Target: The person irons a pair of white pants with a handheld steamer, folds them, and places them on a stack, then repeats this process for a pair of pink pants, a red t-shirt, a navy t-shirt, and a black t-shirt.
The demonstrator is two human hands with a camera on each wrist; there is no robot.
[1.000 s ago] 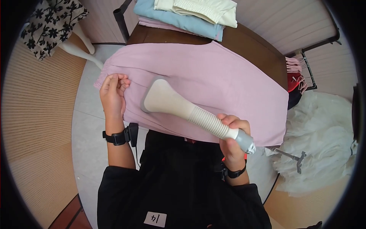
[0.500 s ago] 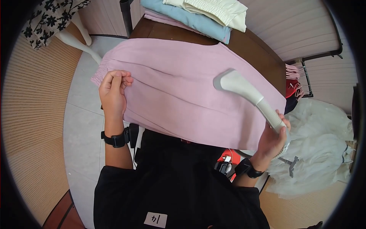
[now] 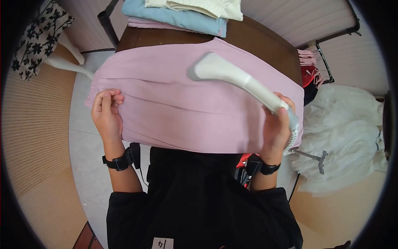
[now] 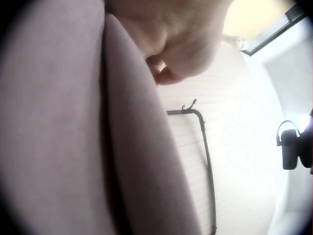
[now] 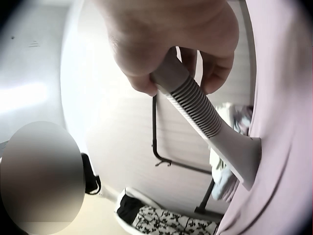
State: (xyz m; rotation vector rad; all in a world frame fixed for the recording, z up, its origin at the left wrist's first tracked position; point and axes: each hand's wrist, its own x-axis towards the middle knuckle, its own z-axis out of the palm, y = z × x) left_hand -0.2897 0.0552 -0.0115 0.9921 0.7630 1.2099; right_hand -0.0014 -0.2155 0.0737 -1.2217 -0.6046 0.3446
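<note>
A pink garment [image 3: 178,99] lies spread over a dark brown board, a few long creases running across its left half. My left hand [image 3: 108,118] rests at the garment's lower left edge near the gathered band, fingers loosely curled; no cloth shows between them. In the left wrist view that hand [image 4: 186,39] is beside a fold of pink cloth [image 4: 142,142]. My right hand [image 3: 277,126] grips the ribbed handle of a white steamer [image 3: 222,69], whose head is over the garment's upper middle. From the right wrist, the steamer's head [image 5: 242,156] appears against the pink cloth [image 5: 288,122].
Folded blue [image 3: 178,17] and cream clothes [image 3: 207,6] are stacked at the back of the brown board [image 3: 265,39]. White tulle [image 3: 340,133] and a grey stand are on the right, below pink hangers [image 3: 306,57]. A mannequin in a floral skirt [image 3: 39,39] stands at left.
The steamer swung right across the garment, then back left to its upper middle, with my right hand. My left hand stays by the garment's left edge. The head view has shifted.
</note>
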